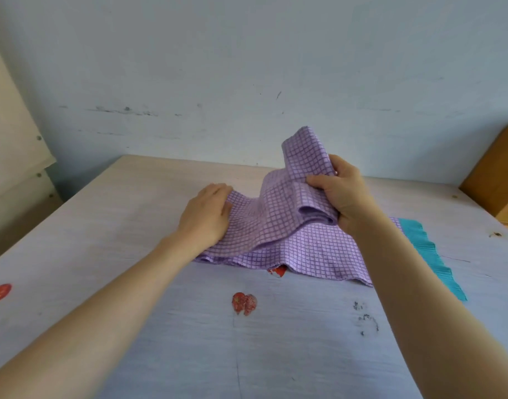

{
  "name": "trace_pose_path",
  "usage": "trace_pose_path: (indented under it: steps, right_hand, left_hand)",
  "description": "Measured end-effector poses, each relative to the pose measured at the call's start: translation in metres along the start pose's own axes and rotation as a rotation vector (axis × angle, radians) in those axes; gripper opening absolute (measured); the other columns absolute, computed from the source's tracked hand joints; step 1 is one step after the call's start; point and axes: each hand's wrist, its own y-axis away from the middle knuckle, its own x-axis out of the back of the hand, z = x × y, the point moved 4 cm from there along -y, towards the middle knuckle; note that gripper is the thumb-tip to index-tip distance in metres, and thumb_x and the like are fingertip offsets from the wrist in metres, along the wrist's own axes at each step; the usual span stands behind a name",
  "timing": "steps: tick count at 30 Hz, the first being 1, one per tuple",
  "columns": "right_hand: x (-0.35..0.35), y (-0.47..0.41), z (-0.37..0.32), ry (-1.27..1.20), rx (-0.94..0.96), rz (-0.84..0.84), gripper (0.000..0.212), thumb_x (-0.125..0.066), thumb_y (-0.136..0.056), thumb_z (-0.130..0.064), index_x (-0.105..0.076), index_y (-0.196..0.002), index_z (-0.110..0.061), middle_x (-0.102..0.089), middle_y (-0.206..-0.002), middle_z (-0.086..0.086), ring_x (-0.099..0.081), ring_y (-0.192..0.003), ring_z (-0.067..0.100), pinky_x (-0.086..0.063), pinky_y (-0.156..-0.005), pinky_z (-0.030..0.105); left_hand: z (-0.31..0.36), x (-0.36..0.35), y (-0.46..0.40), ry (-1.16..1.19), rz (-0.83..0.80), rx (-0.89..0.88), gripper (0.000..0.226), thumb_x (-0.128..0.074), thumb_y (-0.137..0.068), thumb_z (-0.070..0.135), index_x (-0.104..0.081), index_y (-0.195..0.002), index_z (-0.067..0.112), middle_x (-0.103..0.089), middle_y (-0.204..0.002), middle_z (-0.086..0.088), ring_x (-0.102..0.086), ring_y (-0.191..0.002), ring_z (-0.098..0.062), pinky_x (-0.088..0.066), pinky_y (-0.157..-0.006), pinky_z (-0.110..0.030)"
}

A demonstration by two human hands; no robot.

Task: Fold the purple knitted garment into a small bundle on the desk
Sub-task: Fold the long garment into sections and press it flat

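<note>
The right hand (343,194) pinches a lifted, doubled fold of the garment (290,243); if that grip loosens, the layers would probably slump open. The left hand (208,214) lies spread, pressing the left edge against the counter (131,312), seemingly flat.
</note>
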Motion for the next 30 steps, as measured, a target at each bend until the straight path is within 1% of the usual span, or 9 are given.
trace_pose_path:
  steps: [2, 4, 6, 8, 14, 17, 21, 27, 30]
  right_hand:
    - [0.013, 0.000, 0.009, 0.172, -0.031, 0.031, 0.027, -0.051, -0.086, 0.005, -0.053, -0.109, -0.008, -0.061, -0.088, 0.005, -0.064, -0.064, 0.018, -0.057, -0.051, 0.026]
    - [0.021, 0.002, 0.022, 0.283, -0.083, 0.026, 0.025, -0.050, -0.087, 0.005, -0.052, -0.106, -0.011, -0.060, -0.088, 0.007, -0.064, -0.067, 0.023, -0.058, -0.057, 0.032]
    - [0.025, 0.004, 0.033, 0.313, -0.119, 0.017, 0.025, -0.049, -0.087, 0.006, -0.050, -0.103, -0.013, -0.060, -0.086, 0.007, -0.064, -0.066, 0.024, -0.058, -0.058, 0.035]
    - [0.026, 0.004, 0.037, 0.292, -0.124, 0.009, 0.027, -0.049, -0.087, 0.006, -0.049, -0.103, -0.016, -0.059, -0.085, 0.004, -0.064, -0.064, 0.023, -0.058, -0.052, 0.031]
    - [0.037, -0.001, 0.013, 0.146, -0.013, 0.088, 0.033, -0.051, -0.085, 0.006, -0.056, -0.111, -0.014, -0.064, -0.090, 0.004, -0.065, -0.068, 0.018, -0.055, -0.051, 0.026]
    - [0.050, 0.000, 0.012, 0.142, -0.021, 0.123, 0.036, -0.051, -0.085, 0.007, -0.055, -0.114, -0.013, -0.063, -0.088, 0.002, -0.064, -0.068, 0.019, -0.055, -0.052, 0.026]
    - [0.061, 0.006, 0.036, 0.291, -0.112, 0.120, 0.036, -0.052, -0.086, 0.004, -0.053, -0.119, -0.011, -0.062, -0.098, 0.008, -0.062, -0.068, 0.018, -0.053, -0.053, 0.027]
    - [0.073, 0.012, 0.060, 0.447, -0.218, 0.088, 0.037, -0.057, -0.087, -0.011, -0.048, -0.123, -0.007, -0.058, -0.112, 0.011, -0.058, -0.087, 0.024, -0.050, -0.067, 0.030]
    - [0.081, 0.012, 0.058, 0.626, -0.206, 0.105, 0.050, -0.054, -0.090, -0.023, -0.037, -0.135, -0.010, -0.055, -0.125, 0.012, -0.057, -0.098, 0.026, -0.049, -0.076, 0.032]
  left_hand:
    - [0.008, -0.012, 0.003, -0.019, -0.084, -0.054, 0.045, -0.036, -0.098, 0.021, -0.034, -0.141, 0.008, -0.033, -0.150, -0.010, -0.027, -0.139, -0.023, -0.020, -0.114, -0.033]
    - [0.009, -0.028, 0.005, -0.105, -0.224, -0.038, 0.052, -0.027, -0.100, 0.031, -0.019, -0.146, 0.010, -0.015, -0.157, -0.007, -0.010, -0.145, -0.022, -0.009, -0.119, -0.035]
    - [0.006, -0.038, 0.008, -0.185, -0.334, -0.005, 0.056, -0.020, -0.099, 0.038, -0.008, -0.148, 0.012, -0.002, -0.158, -0.005, 0.001, -0.146, -0.020, -0.001, -0.118, -0.036]
    - [0.004, -0.039, 0.009, -0.208, -0.378, 0.020, 0.059, -0.016, -0.099, 0.042, -0.003, -0.148, 0.013, 0.004, -0.158, -0.005, 0.006, -0.146, -0.019, 0.002, -0.117, -0.035]
    - [0.020, -0.031, 0.001, -0.154, -0.340, -0.010, 0.060, -0.015, -0.098, 0.043, -0.002, -0.148, 0.013, 0.005, -0.158, -0.006, 0.005, -0.146, -0.019, 0.002, -0.118, -0.035]
    - [0.031, -0.039, 0.000, -0.138, -0.391, -0.045, 0.059, -0.015, -0.098, 0.044, -0.002, -0.148, 0.015, 0.006, -0.158, -0.005, 0.006, -0.146, -0.019, 0.003, -0.118, -0.036]
    - [0.036, -0.054, 0.005, -0.202, -0.472, -0.053, 0.059, -0.012, -0.098, 0.045, 0.001, -0.148, 0.018, 0.010, -0.157, -0.003, 0.008, -0.145, -0.018, 0.005, -0.117, -0.037]
    - [0.070, -0.054, 0.000, -0.114, -0.427, -0.169, 0.053, -0.014, -0.100, 0.037, -0.003, -0.148, 0.018, 0.006, -0.158, 0.000, 0.007, -0.145, -0.015, 0.003, -0.118, -0.035]
    - [0.091, -0.063, -0.005, -0.080, -0.439, -0.218, 0.053, -0.014, -0.100, 0.037, -0.003, -0.148, 0.017, 0.005, -0.158, -0.001, 0.006, -0.145, -0.015, 0.002, -0.118, -0.035]
